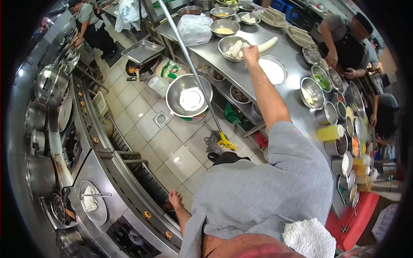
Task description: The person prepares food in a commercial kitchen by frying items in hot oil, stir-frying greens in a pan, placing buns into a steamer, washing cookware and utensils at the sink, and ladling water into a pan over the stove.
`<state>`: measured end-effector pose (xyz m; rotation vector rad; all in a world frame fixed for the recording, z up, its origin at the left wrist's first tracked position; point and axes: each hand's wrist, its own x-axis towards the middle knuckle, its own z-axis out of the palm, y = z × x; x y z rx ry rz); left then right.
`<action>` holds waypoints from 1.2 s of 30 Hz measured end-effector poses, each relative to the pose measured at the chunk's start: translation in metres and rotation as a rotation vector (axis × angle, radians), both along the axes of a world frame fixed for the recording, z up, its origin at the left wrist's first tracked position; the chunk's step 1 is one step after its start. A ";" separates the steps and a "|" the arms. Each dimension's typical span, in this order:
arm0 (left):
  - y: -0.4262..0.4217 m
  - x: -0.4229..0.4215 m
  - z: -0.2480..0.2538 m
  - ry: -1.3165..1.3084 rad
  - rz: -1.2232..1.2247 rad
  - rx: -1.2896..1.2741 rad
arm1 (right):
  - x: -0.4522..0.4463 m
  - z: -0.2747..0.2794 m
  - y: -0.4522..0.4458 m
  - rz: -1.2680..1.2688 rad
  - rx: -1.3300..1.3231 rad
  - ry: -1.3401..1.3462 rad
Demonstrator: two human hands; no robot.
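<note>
My right hand (251, 53) reaches over the steel worktop, its fingers closed at a steel bowl (222, 46) of thick white pieces. From it a long, smooth, curved white piece (267, 44) sticks out to the right; it looks like a peeled banana or a pale roll, I cannot tell which. Right by my wrist is a bowl of white powder (273, 71). My left hand (175, 200) hangs low beside the stove front, its fingers loosely bent and apart, with nothing visible in them.
A mop (195, 71) leans across the worktop edge near a large steel bowl (189, 95) at floor level. Stoves with pots (41, 172) line the left. Ingredient bowls (312, 92) crowd the worktop's right side. One co-worker (350, 41) works opposite, another (92, 26) stands far left.
</note>
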<state>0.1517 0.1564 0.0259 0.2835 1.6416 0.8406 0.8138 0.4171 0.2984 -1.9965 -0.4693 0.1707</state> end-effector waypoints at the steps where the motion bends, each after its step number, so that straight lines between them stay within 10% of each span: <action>1: -0.001 0.012 0.006 0.038 -0.026 -0.008 | 0.003 0.005 0.015 -0.048 -0.065 0.037; 4: -0.014 0.036 0.015 0.106 -0.177 0.005 | 0.011 0.010 0.053 -0.029 -0.219 0.243; 6: -0.052 -0.004 -0.071 0.085 -0.279 0.044 | 0.002 0.013 0.071 -0.071 -0.421 0.353; 10: -0.075 0.004 -0.072 0.187 -0.423 -0.026 | 0.010 -0.029 0.101 -0.079 -0.685 0.071; 16: -0.076 0.002 -0.066 0.211 -0.356 -0.040 | 0.022 -0.032 0.098 0.025 -0.617 0.024; 19: -0.057 0.000 -0.062 0.172 -0.196 0.035 | 0.061 -0.050 0.098 0.065 -0.074 0.371; 21: 0.008 0.070 0.067 0.279 -0.186 -0.022 | 0.044 0.000 0.075 0.106 0.179 0.584; 25: 0.095 0.100 0.090 0.077 -0.058 0.299 | 0.034 0.030 0.065 0.509 0.476 0.636; 30: 0.190 0.206 0.252 -0.264 -0.166 0.663 | -0.141 0.065 0.055 1.152 0.376 0.713; 34: 0.207 0.207 0.286 -0.624 0.049 0.812 | -0.300 0.064 0.027 1.613 0.133 0.880; 36: 0.198 0.178 0.282 -0.682 0.186 0.864 | -0.365 0.060 0.006 1.904 0.028 0.532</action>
